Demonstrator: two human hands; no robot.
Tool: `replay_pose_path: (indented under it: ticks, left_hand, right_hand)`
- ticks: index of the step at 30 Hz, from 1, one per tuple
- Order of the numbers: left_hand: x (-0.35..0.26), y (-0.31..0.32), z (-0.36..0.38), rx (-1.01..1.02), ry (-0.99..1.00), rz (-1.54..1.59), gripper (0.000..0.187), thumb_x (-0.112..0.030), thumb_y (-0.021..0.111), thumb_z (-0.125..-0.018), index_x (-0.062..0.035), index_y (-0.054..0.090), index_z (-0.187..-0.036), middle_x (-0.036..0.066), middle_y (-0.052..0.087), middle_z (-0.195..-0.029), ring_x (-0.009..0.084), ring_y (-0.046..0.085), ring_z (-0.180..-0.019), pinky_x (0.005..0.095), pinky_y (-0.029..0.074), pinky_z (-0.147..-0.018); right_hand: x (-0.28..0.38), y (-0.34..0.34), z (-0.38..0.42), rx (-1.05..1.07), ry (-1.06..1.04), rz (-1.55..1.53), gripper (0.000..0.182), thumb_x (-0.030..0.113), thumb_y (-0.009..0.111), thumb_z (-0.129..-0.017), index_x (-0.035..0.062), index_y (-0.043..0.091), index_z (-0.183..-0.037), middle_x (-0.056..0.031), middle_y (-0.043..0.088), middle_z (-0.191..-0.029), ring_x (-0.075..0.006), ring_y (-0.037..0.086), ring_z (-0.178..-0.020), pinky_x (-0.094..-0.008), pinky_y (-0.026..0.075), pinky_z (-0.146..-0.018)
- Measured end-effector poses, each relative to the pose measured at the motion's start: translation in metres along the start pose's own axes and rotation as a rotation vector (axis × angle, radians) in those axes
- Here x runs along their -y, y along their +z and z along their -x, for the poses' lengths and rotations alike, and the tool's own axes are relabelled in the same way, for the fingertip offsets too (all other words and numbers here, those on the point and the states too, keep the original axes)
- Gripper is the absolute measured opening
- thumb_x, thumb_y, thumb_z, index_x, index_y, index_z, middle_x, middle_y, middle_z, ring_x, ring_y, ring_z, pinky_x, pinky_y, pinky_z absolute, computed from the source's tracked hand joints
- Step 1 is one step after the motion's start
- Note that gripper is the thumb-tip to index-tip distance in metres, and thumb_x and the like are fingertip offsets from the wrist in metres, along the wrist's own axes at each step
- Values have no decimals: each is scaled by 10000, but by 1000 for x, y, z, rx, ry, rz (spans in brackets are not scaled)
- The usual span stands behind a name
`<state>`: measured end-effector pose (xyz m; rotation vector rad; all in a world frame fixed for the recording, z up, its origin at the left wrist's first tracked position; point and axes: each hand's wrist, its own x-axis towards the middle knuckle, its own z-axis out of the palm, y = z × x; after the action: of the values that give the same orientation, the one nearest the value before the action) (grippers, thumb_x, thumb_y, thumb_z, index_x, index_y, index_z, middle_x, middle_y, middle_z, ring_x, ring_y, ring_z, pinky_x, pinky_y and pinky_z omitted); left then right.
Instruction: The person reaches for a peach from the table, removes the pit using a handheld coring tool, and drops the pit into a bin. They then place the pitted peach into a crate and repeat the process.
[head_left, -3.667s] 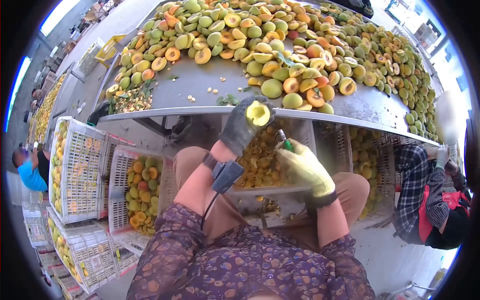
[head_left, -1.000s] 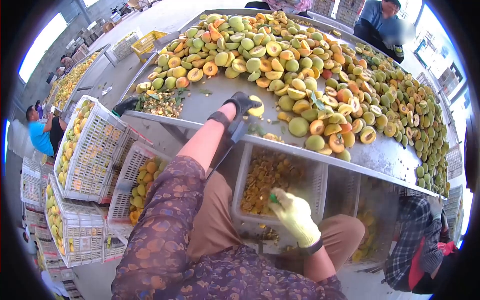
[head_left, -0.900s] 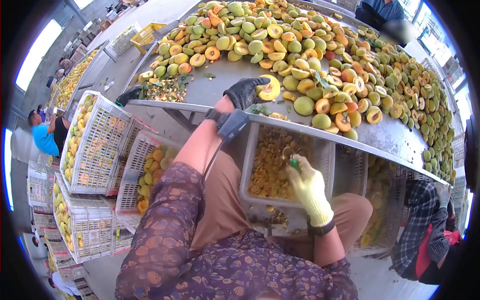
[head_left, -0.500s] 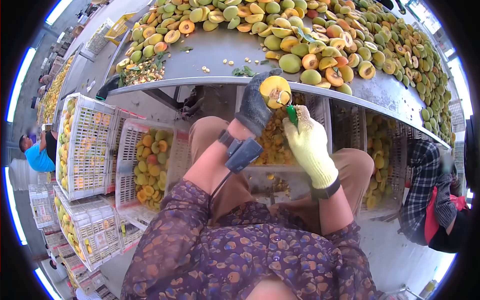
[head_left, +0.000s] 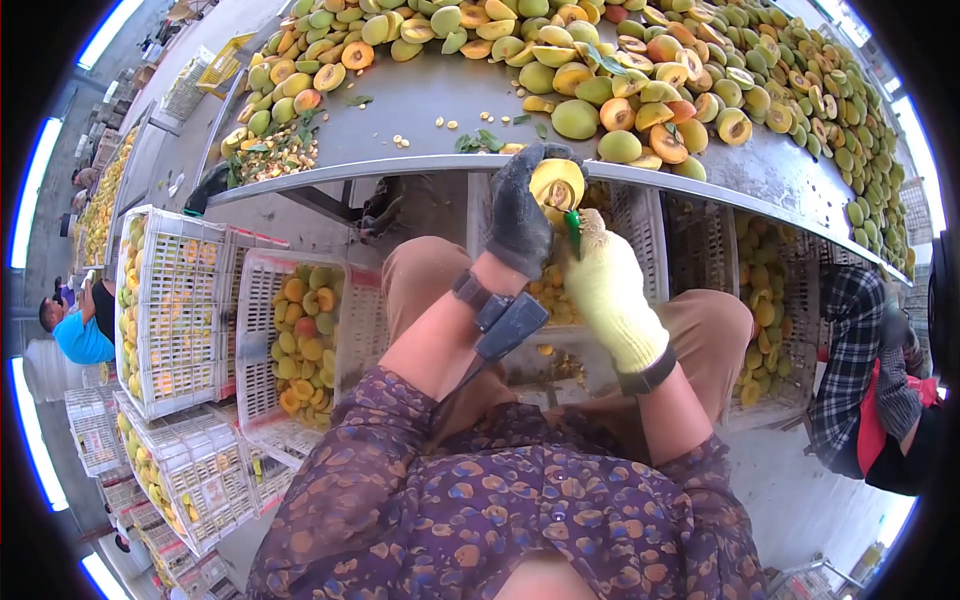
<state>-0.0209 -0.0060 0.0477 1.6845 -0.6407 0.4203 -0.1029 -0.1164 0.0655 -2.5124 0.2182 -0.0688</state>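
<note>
The left hand [head_left: 522, 218], in a dark glove, held a halved stone fruit [head_left: 557, 186], its fingers curled around the side and cut face outward. The right hand [head_left: 612, 285], in a pale yellow glove, had its fingers closed on a green-handled tool [head_left: 573, 228] at the fruit's lower edge; the tip could not be made out. The fruit was near the counter [head_left: 400, 110], above a crate [head_left: 650, 235] of fruit pieces.
</note>
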Motion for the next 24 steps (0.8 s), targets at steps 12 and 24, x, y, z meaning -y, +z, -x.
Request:
replay_pose_path:
  ticks: [12, 24]
  left_hand:
    - [15, 0, -11, 42, -596, 595, 313, -250, 536, -938, 27, 656, -856, 111, 670, -717, 182, 655, -665, 303, 532, -654]
    - [19, -10, -20, 101, -807, 1265, 316, -321, 579, -929, -15, 642, -975, 183, 672, -956, 314, 669, -888, 403, 545, -816]
  right_hand:
    - [-1, -23, -1, 349, -57, -451, 209, 170, 654, -808, -21, 590, -866, -26, 561, -668, -137, 549, -645, -331, 456, -617]
    - [-23, -40, 6, 901, -48, -900, 316, 263, 747, -788, 11, 622, -930, -6, 584, -729, -79, 472, -660, -266, 430, -615]
